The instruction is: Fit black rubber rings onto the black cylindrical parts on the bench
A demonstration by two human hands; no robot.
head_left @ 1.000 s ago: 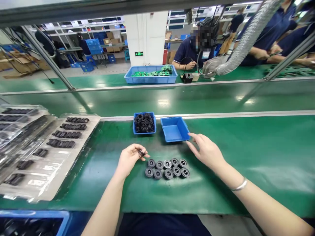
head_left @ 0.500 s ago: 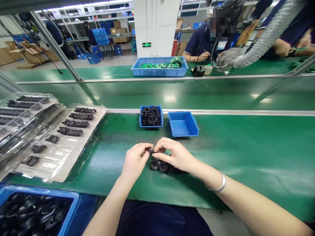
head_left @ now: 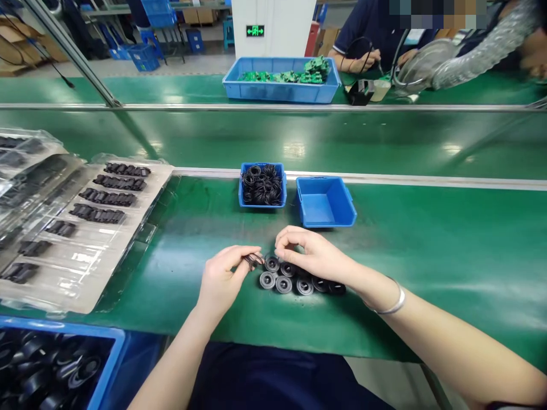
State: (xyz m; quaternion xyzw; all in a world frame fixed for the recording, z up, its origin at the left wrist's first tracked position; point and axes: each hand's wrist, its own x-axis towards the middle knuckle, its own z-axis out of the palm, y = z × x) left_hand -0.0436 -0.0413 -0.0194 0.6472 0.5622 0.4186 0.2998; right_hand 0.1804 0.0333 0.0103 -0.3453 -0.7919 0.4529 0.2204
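My left hand (head_left: 223, 278) pinches a small bunch of thin black rubber O-rings (head_left: 253, 261) between thumb and fingertips. Just right of it, my right hand (head_left: 311, 251) hovers with fingers curled, holding nothing I can see. Beneath that hand lies a cluster of several round black rubber-and-metal parts (head_left: 284, 284) on the green bench mat (head_left: 397, 296). The hand hides part of the cluster. The left hand's fingertips sit close to the nearest part, and I cannot tell whether they touch.
Beyond my hands are a small blue bin of black O-rings (head_left: 261, 185) and an empty blue bin (head_left: 325, 202). Plastic blister trays of black parts (head_left: 106, 228) lie left. A blue crate of black parts (head_left: 55, 364) sits near-left. Across the line, a co-worker's arm (head_left: 356, 60) is beside a blue tray of green circuit boards (head_left: 281, 71).
My right hand has let go of the O-rings and moved right, off the left hand. More of the black parts now show. The whole view has tilted, shifting the scene upward.
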